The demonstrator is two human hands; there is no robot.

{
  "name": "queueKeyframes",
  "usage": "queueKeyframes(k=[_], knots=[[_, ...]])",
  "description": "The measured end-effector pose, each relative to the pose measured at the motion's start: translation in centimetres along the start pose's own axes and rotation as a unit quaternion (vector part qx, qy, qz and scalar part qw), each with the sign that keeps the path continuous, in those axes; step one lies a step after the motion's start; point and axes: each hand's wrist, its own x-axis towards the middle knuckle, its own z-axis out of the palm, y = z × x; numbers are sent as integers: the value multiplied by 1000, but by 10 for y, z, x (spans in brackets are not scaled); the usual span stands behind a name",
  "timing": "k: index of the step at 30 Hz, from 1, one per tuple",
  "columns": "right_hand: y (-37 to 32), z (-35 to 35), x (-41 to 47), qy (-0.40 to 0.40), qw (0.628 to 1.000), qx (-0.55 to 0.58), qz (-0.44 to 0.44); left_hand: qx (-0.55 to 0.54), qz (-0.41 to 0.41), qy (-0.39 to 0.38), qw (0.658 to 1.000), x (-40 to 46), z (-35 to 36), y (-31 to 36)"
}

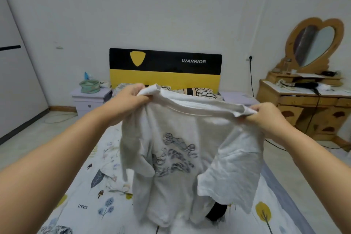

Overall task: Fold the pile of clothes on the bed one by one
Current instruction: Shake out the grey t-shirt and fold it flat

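Left hand (pixel 131 97) grips one shoulder of T-shirt (pixel 182 159), fingers curled round fabric. Right hand (pixel 266 118) pinches other shoulder. Shirt hangs stretched between hands above bed (pixel 91 192), print facing camera. Dark garment (pixel 216 212) beneath hem.

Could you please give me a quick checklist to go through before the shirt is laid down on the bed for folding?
1. Left hand grips one top corner of the white T-shirt: ok.
2. Right hand grips the other top corner: ok.
3. Top edge stretched fairly straight between the hands: ok.
4. Shirt hanging flat: not ok, the sleeves and body are bunched and creased.
5. Landing spot on the bed sheet free: not ok, a dark garment lies under the hem.
6. Whether the shirt is inside out: cannot tell.
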Motion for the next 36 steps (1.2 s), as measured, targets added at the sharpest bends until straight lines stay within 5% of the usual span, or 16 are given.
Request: queueKeyframes(k=[4,7,9,13,23,36], knots=[[23,-2,-7,-103,982,-154,-36,58,33,19,998,-7,-15,0],[30,2,-7,-65,978,-188,-59,195,18,-53,979,-18,-21,3],[33,7,-10,-34,991,-115,-62,241,-20,-84,967,-27,-31,3],[29,15,-22,-9,998,7,-67,142,-90,-114,979,-51,-54,-3],[-35,-10,-120,78,984,35,-157,23,-55,18,998,-149,-85,-2],[-88,-51,-224,138,966,58,-210,68,62,91,992,-239,-152,65]])
